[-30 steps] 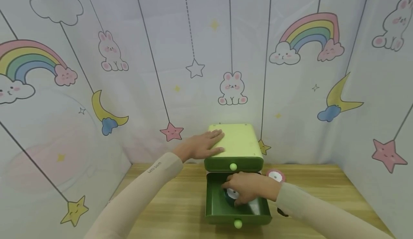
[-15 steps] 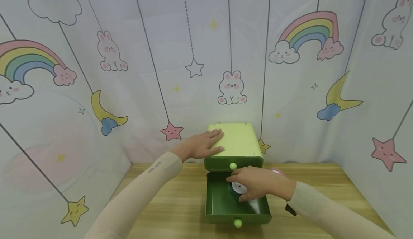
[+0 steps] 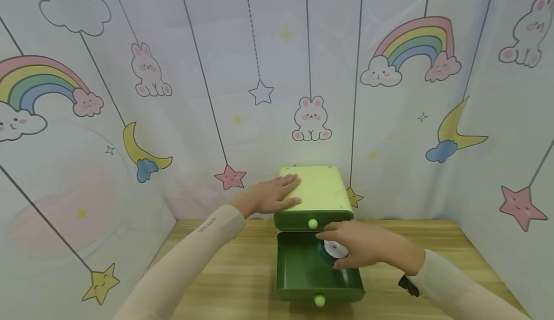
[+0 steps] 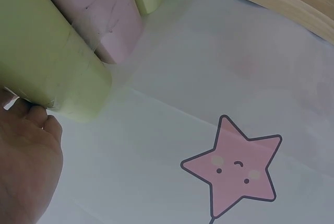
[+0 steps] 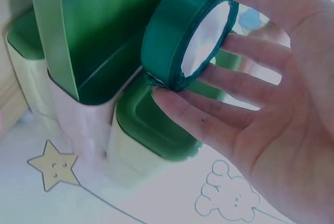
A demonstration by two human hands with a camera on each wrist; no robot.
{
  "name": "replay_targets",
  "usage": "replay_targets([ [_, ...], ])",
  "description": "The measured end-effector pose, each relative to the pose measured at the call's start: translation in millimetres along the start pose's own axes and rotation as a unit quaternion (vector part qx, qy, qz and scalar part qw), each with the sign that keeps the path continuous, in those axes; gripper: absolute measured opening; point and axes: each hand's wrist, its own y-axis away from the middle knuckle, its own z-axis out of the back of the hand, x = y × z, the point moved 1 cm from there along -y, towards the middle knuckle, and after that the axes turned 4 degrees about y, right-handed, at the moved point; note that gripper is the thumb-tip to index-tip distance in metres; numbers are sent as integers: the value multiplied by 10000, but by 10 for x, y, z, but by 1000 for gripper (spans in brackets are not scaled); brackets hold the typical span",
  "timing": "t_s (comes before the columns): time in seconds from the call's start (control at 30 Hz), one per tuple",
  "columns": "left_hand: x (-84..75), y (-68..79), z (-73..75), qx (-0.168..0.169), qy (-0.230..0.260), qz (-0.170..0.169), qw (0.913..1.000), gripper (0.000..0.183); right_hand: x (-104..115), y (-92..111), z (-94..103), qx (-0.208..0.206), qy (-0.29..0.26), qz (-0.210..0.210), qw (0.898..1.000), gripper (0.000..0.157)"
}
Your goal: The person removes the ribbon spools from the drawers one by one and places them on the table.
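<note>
A roll of dark green satin ribbon [image 5: 169, 33] with a white core is in my right hand [image 5: 276, 88], pinched by the rim between thumb and fingers. In the head view the ribbon roll [image 3: 333, 250] is over the right side of the pulled-out green drawer [image 3: 298, 262]. My left hand [image 3: 270, 196] rests with straight fingers on the pale yellow-green top [image 3: 320, 188] of the small drawer cabinet. The left wrist view shows the left hand [image 4: 31, 156] at the top edge of the cabinet [image 4: 57, 57].
Above the pulled-out drawer sits a closed green drawer [image 3: 294, 220] with a round light-green knob [image 3: 313, 224]. The cabinet stands on a wooden table [image 3: 216, 262] close to a white cloth backdrop [image 3: 195, 118] printed with rabbits, stars and rainbows.
My right hand has moved right and slightly back with the ribbon roll, from mid-drawer to the drawer's right side. It now hides a pink-rimmed roll seen earlier. The left hand has stayed put.
</note>
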Motion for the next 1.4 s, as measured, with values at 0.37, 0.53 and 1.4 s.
replay_targets([
  [0.37, -13, 38, 2, -31, -26, -72, 10000, 86, -167, 267, 48, -226, -325, -236, 9989, 67],
  [0.53, -31, 39, -21, -50, 9, -126, 9999, 88, -288, 455, 52, -495, -405, -353, 9973, 67],
  [1.4, -27, 16, 3, -69, -8, -109, 9999, 85, -1376, 726, -492, -889, -883, -1352, 9829, 66],
])
